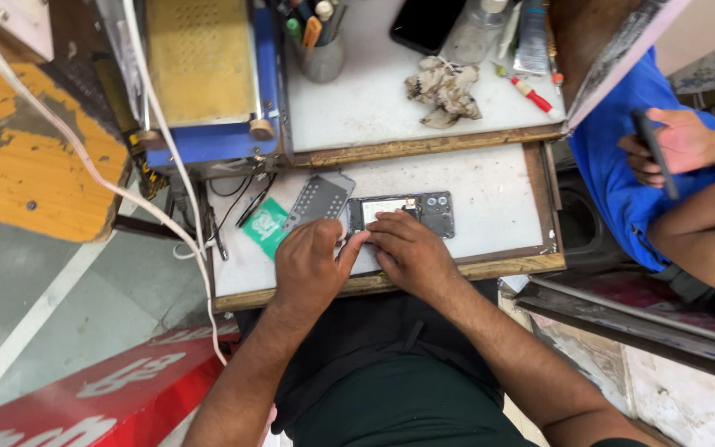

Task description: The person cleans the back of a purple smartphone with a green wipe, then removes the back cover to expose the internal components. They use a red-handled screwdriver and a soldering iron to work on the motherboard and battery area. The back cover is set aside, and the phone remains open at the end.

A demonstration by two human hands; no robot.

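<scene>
Our right hand (411, 252) lay flat, fingers pressed on the opened phone (403, 212) on the pull-out shelf (498, 194) — pinning it, we judged. Our left hand (312, 263) curled beside it, thumb touching the phone's near edge; any grip hidden. The removed back panel (320, 199) lay just left — out of the way.

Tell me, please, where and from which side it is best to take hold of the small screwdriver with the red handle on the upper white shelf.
Grip the small screwdriver with the red handle by that handle, pinching across its width from above. It lies flat and slanted on the upper white shelf, near the right edge, with bare surface around the handle. The crumpled rag lies to its left, apart from it.
</scene>
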